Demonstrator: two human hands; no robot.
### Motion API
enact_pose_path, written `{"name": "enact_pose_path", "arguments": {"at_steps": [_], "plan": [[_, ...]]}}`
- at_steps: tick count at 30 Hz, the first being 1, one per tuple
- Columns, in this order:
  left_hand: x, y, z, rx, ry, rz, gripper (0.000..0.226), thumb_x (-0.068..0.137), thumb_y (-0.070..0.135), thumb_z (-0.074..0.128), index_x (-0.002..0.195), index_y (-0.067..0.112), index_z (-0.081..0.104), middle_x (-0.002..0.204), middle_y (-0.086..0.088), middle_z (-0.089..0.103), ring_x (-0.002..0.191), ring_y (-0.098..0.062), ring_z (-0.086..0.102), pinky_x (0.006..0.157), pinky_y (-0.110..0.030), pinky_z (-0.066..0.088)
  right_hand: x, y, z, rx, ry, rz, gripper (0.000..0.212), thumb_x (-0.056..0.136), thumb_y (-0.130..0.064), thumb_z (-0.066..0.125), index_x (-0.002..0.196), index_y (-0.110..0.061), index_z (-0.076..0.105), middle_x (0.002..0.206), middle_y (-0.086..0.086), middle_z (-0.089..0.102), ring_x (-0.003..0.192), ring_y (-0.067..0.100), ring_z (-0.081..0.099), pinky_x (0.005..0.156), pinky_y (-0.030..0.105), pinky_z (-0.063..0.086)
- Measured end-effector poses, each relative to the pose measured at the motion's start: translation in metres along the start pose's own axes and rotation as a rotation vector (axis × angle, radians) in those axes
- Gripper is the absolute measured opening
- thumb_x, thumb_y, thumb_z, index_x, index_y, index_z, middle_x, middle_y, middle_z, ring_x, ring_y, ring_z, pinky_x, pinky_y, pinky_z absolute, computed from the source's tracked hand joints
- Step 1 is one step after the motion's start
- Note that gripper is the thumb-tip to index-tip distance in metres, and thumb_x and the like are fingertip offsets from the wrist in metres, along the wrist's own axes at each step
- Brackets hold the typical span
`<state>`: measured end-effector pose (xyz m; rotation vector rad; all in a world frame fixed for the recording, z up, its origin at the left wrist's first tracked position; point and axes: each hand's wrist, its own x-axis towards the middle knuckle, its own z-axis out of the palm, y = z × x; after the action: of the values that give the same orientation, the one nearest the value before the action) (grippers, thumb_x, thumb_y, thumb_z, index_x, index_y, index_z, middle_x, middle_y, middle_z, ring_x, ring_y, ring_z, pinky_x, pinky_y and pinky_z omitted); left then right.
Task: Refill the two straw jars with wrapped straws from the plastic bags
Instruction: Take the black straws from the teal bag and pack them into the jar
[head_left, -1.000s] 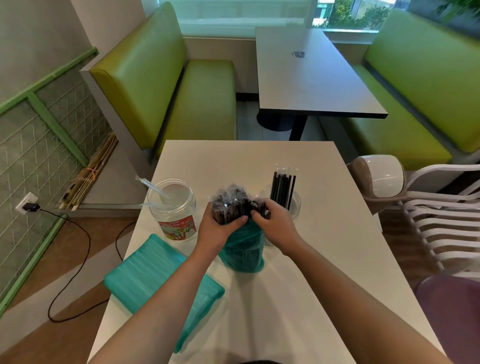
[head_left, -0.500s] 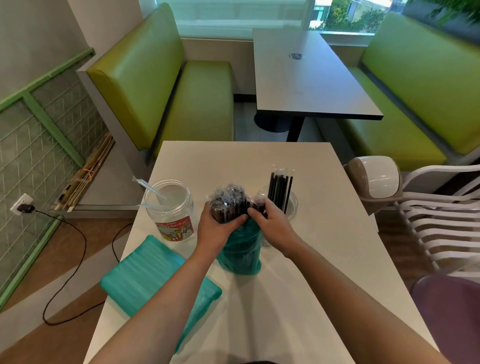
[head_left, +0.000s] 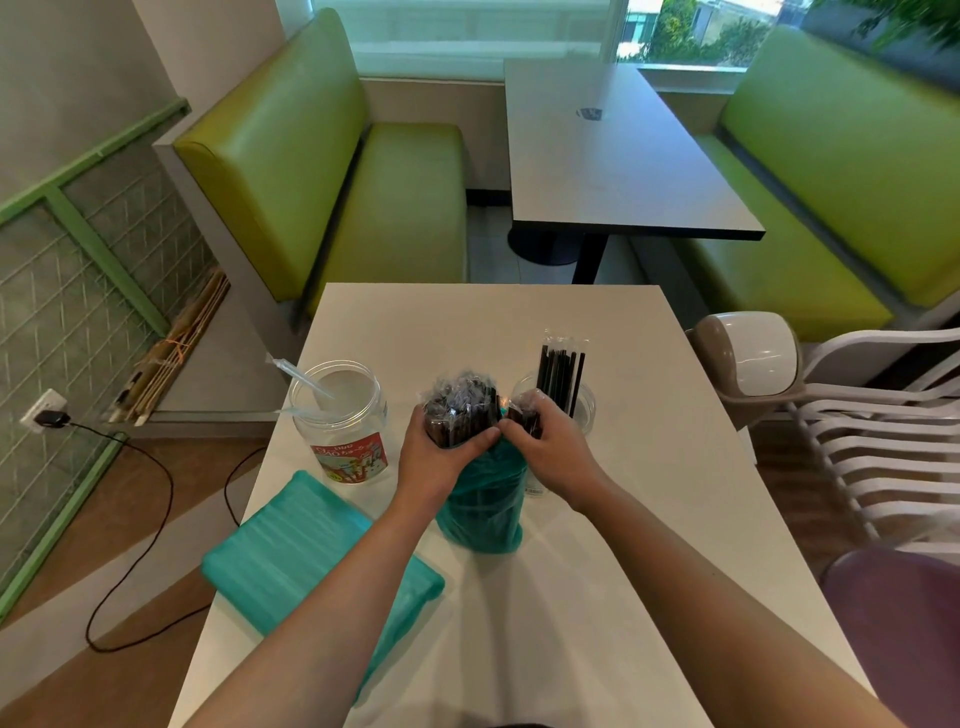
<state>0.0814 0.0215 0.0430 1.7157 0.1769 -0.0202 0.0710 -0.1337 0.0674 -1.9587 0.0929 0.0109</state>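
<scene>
Near the middle of the white tabletop (head_left: 597, 597) we stand a teal plastic bag (head_left: 480, 514) upright, its mouth pushed down so the crinkly clear-wrapped dark straws (head_left: 460, 402) bristle out of the top. Our left hand (head_left: 441, 457) is wrapped around the main bundle, fingers curled on it; our right hand (head_left: 553, 447) pinches a smaller clump (head_left: 524, 410) it has split off toward the right. Just behind that hand stands the clear jar (head_left: 584, 408), already holding a few tall black straws (head_left: 561, 371) that lean against its rim. Toward the left edge sits the wider clear jar with a red label (head_left: 345, 415), with only a couple of pale straws (head_left: 301, 371) slanting out. A second teal bag (head_left: 311, 551), flat and full, lies at the near left, partly under our forearm. We judge the risks to come from slick film: the wrappers are glossy and slide on each other, so a loose pinch could let straws fan out and spill across the smooth tabletop. The bag is soft and tall on a narrow base; letting go with the left hand could tip it. The light jar behind could be knocked as the clump is lifted over its rim, and long straws may catch on those already standing inside.
</scene>
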Motion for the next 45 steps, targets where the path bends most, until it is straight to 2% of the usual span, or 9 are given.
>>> {"name": "enact_pose_path", "arguments": {"at_steps": [3, 6, 15, 21, 26, 30, 37, 42, 45], "plan": [[0.000, 0.001, 0.001, -0.002, 0.007, 0.001, 0.063, 0.064, 0.029, 0.090, 0.113, 0.027, 0.050, 0.100, 0.017, 0.062, 0.089, 0.009, 0.057, 0.069, -0.006, 0.048, -0.001, -0.004, 0.001, -0.017, -0.047, -0.007, 0.014, 0.095, -0.029, 0.059, 0.106, -0.019, 0.059, 0.103, -0.003, 0.060, 0.097, 0.011, 0.060, 0.086, 0.029, 0.054], [0.003, 0.001, 0.003, 0.014, 0.009, 0.001, 0.065, 0.061, 0.034, 0.091, 0.113, 0.028, 0.052, 0.106, 0.010, 0.065, 0.099, -0.007, 0.063, 0.083, -0.023, 0.053, 0.000, -0.008, 0.002, -0.107, -0.038, -0.050, 0.014, 0.097, -0.028, 0.056, 0.107, -0.019, 0.054, 0.109, -0.003, 0.042, 0.097, 0.004, 0.047, 0.084, 0.008, 0.041], [0.004, 0.003, 0.006, 0.064, -0.010, 0.020, 0.072, 0.059, 0.033, 0.092, 0.117, 0.025, 0.049, 0.111, 0.007, 0.063, 0.101, -0.009, 0.060, 0.074, -0.010, 0.043, 0.017, -0.041, -0.024, -0.122, 0.022, -0.069, 0.018, 0.096, -0.044, 0.049, 0.101, -0.027, 0.050, 0.101, -0.002, 0.062, 0.097, 0.018, 0.058, 0.090, 0.045, 0.048], [0.007, 0.004, 0.007, 0.082, -0.021, 0.009, 0.072, 0.060, 0.035, 0.092, 0.116, 0.024, 0.047, 0.113, 0.006, 0.062, 0.102, -0.011, 0.058, 0.073, -0.010, 0.042, 0.015, -0.057, -0.035, -0.080, 0.021, -0.118, 0.017, 0.100, -0.032, 0.050, 0.109, -0.018, 0.051, 0.092, -0.008, 0.069, 0.090, 0.003, 0.062, 0.081, 0.027, 0.047], [0.007, 0.006, 0.010, 0.085, -0.012, 0.001, 0.071, 0.062, 0.036, 0.091, 0.117, 0.026, 0.047, 0.112, 0.008, 0.061, 0.101, -0.010, 0.057, 0.071, -0.009, 0.041, 0.015, -0.046, -0.032, 0.051, -0.069, -0.029, 0.037, 0.091, -0.039, 0.064, 0.123, -0.022, 0.057, 0.104, -0.007, 0.069, 0.101, 0.007, 0.064, 0.090, 0.027, 0.049], [0.007, 0.006, 0.012, 0.071, -0.018, 0.008, 0.070, 0.062, 0.037, 0.090, 0.118, 0.025, 0.050, 0.112, 0.008, 0.064, 0.101, -0.010, 0.061, 0.070, -0.009, 0.043, 0.013, -0.041, -0.026, 0.035, -0.076, -0.002, 0.031, 0.078, -0.028, 0.080, 0.106, -0.022, 0.067, 0.094, -0.008, 0.071, 0.092, 0.006, 0.066, 0.085, 0.026, 0.052], [0.008, 0.004, 0.010, 0.047, -0.009, 0.020, 0.069, 0.061, 0.037, 0.091, 0.115, 0.028, 0.049, 0.111, 0.008, 0.063, 0.103, -0.011, 0.060, 0.079, -0.017, 0.046, 0.016, -0.056, -0.033, -0.022, 0.010, -0.091, 0.015, 0.096, -0.029, 0.059, 0.106, -0.019, 0.059, 0.093, -0.012, 0.065, 0.081, -0.011, 0.057, 0.066, 0.000, 0.039], [0.007, 0.006, 0.010, 0.020, -0.028, 0.014, 0.069, 0.063, 0.029, 0.091, 0.115, 0.027, 0.047, 0.108, 0.011, 0.060, 0.102, -0.009, 0.057, 0.074, -0.007, 0.042, 0.025, -0.083, -0.054, -0.046, 0.145, -0.205, 0.026, 0.098, -0.031, 0.054, 0.116, -0.013, 0.059, 0.085, -0.015, 0.070, 0.084, -0.009, 0.060, 0.079, 0.013, 0.045], [0.008, 0.007, 0.009, 0.011, -0.036, 0.010, 0.068, 0.063, 0.026, 0.091, 0.114, 0.027, 0.047, 0.103, 0.016, 0.058, 0.097, -0.005, 0.056, 0.072, -0.006, 0.041, 0.031, -0.102, -0.069, -0.012, 0.201, -0.227, 0.023, 0.098, -0.032, 0.053, 0.113, -0.014, 0.059, 0.085, -0.013, 0.071, 0.079, -0.008, 0.060, 0.072, 0.008, 0.043]]}}
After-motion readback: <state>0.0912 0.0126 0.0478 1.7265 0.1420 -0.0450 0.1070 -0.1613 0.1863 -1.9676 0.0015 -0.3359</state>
